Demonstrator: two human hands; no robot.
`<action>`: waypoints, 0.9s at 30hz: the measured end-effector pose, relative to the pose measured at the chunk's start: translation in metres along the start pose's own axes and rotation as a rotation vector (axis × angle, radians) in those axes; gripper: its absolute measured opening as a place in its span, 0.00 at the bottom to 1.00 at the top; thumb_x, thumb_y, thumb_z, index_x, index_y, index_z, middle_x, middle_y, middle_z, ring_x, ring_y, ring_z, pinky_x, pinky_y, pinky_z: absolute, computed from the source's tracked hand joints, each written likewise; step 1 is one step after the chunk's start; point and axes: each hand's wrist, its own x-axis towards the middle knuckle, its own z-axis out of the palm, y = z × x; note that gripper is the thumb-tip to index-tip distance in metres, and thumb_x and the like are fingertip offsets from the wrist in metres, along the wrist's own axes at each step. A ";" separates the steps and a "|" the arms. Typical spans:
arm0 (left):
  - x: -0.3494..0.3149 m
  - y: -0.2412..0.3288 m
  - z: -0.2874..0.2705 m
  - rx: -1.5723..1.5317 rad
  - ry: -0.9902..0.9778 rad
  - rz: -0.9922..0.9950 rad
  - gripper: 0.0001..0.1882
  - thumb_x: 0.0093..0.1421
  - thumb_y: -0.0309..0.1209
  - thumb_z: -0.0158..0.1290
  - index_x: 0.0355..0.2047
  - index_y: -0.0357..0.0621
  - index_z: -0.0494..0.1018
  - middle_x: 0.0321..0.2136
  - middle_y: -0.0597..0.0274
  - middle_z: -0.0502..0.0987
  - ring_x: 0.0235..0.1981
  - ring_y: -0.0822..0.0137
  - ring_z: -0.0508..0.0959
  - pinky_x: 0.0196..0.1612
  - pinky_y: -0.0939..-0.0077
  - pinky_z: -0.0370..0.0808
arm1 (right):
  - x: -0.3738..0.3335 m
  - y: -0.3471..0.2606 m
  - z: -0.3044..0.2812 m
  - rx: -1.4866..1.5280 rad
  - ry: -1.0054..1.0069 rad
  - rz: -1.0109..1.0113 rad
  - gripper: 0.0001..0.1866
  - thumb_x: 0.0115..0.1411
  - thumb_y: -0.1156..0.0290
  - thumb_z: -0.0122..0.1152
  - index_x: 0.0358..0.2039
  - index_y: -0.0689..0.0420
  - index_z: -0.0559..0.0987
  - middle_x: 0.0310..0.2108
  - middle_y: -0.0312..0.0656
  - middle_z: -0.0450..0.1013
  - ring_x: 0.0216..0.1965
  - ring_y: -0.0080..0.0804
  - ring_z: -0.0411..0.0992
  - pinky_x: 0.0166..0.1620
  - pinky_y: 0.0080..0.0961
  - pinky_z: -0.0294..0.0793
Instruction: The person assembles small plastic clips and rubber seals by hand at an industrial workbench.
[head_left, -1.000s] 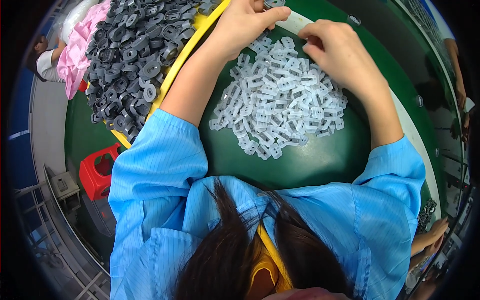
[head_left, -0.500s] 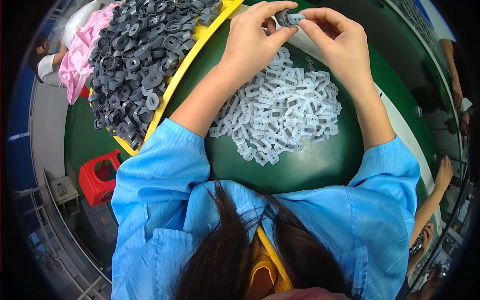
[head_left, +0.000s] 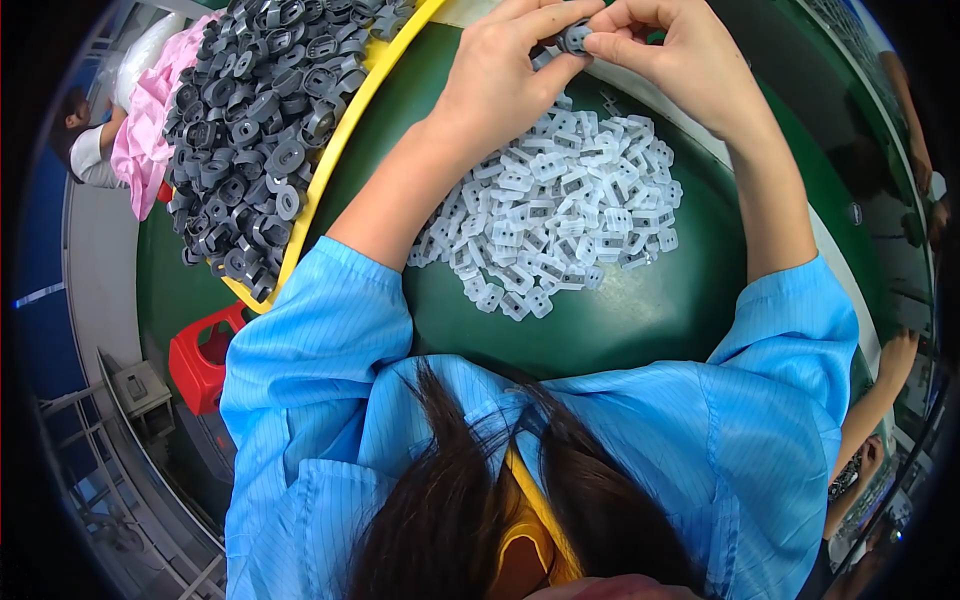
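Observation:
At the far edge of the table, my left hand (head_left: 505,70) pinches a dark grey plastic part (head_left: 573,38) between thumb and fingers. My right hand (head_left: 685,60) meets it from the other side, its thumb and fingers closed against the same part. Fingers cover much of the part, and whether the small translucent piece is seated in it I cannot tell. Below both hands lies a heap of small translucent white plastic pieces (head_left: 550,215) with holes in them.
Left of my arm, a yellow tray (head_left: 325,170) holds a pile of dark grey parts (head_left: 255,130). Beyond it lie a pink cloth (head_left: 150,140) and a person (head_left: 95,140). A red stool (head_left: 200,365) stands at lower left. Other people's arms (head_left: 880,400) show along the right edge.
The translucent piece that showed at my right fingertips is now mostly hidden against the grey part. My right hand has moved closer in and curled more. The view has shifted slightly.

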 end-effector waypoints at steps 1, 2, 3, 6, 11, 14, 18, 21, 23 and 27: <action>0.000 0.000 0.001 -0.033 0.027 -0.039 0.21 0.50 0.20 0.58 0.47 0.37 0.74 0.31 0.55 0.73 0.32 0.61 0.75 0.35 0.74 0.72 | 0.001 0.005 0.004 0.093 0.045 0.064 0.05 0.54 0.77 0.62 0.27 0.66 0.79 0.21 0.36 0.75 0.24 0.17 0.69 0.29 0.18 0.70; 0.000 0.000 0.001 -0.067 0.056 -0.079 0.22 0.50 0.20 0.58 0.48 0.38 0.75 0.32 0.55 0.72 0.33 0.62 0.74 0.35 0.75 0.72 | 0.003 0.010 0.009 0.186 0.089 0.127 0.03 0.54 0.78 0.61 0.28 0.66 0.79 0.23 0.36 0.75 0.25 0.17 0.70 0.30 0.17 0.71; 0.001 -0.002 0.002 -0.067 0.058 -0.072 0.22 0.50 0.20 0.58 0.48 0.38 0.75 0.32 0.55 0.72 0.33 0.62 0.74 0.35 0.75 0.72 | 0.005 0.022 0.009 0.182 0.094 0.122 0.03 0.54 0.78 0.61 0.28 0.66 0.79 0.23 0.36 0.75 0.25 0.17 0.70 0.30 0.17 0.71; -0.001 0.003 0.000 -0.064 0.008 -0.093 0.25 0.51 0.20 0.59 0.51 0.47 0.76 0.38 0.59 0.67 0.40 0.65 0.70 0.40 0.76 0.71 | 0.003 0.037 0.008 0.473 0.043 0.079 0.12 0.57 0.68 0.65 0.41 0.58 0.81 0.32 0.33 0.77 0.33 0.19 0.72 0.38 0.16 0.71; -0.001 -0.001 0.003 -0.070 0.012 -0.027 0.23 0.50 0.21 0.60 0.48 0.44 0.76 0.40 0.57 0.68 0.40 0.62 0.72 0.41 0.74 0.71 | 0.010 0.056 0.007 0.502 -0.063 0.060 0.12 0.59 0.68 0.64 0.41 0.60 0.81 0.32 0.34 0.77 0.32 0.17 0.72 0.38 0.15 0.72; -0.001 -0.001 -0.001 -0.115 0.064 -0.036 0.16 0.48 0.24 0.62 0.39 0.37 0.75 0.39 0.52 0.74 0.42 0.56 0.74 0.43 0.68 0.72 | 0.010 0.055 0.009 0.508 -0.032 0.061 0.11 0.58 0.69 0.64 0.40 0.60 0.81 0.31 0.35 0.77 0.31 0.18 0.73 0.39 0.15 0.74; 0.004 -0.017 -0.006 0.170 0.037 0.221 0.16 0.55 0.28 0.61 0.44 0.39 0.76 0.39 0.62 0.80 0.36 0.71 0.77 0.42 0.73 0.75 | 0.008 0.040 0.001 0.558 -0.099 0.125 0.11 0.56 0.72 0.65 0.38 0.63 0.79 0.30 0.38 0.77 0.31 0.20 0.75 0.38 0.16 0.76; 0.005 -0.026 -0.009 0.180 0.056 0.459 0.16 0.47 0.24 0.63 0.38 0.40 0.75 0.37 0.56 0.75 0.42 0.56 0.74 0.44 0.67 0.70 | 0.005 0.032 0.000 0.511 -0.109 0.147 0.12 0.53 0.74 0.66 0.38 0.65 0.79 0.28 0.39 0.77 0.31 0.21 0.76 0.37 0.15 0.75; 0.005 -0.019 -0.011 0.021 -0.046 0.155 0.17 0.46 0.24 0.64 0.38 0.40 0.76 0.37 0.57 0.75 0.41 0.56 0.73 0.45 0.67 0.70 | 0.004 0.032 0.005 0.329 -0.011 0.038 0.11 0.53 0.74 0.66 0.37 0.64 0.79 0.28 0.38 0.77 0.31 0.20 0.76 0.37 0.15 0.75; 0.004 -0.013 -0.010 -0.039 0.098 0.147 0.18 0.46 0.24 0.64 0.39 0.41 0.76 0.39 0.57 0.74 0.42 0.58 0.74 0.47 0.69 0.70 | 0.009 0.024 0.022 0.558 0.144 -0.045 0.07 0.53 0.81 0.61 0.34 0.63 0.77 0.29 0.36 0.75 0.28 0.18 0.72 0.33 0.16 0.74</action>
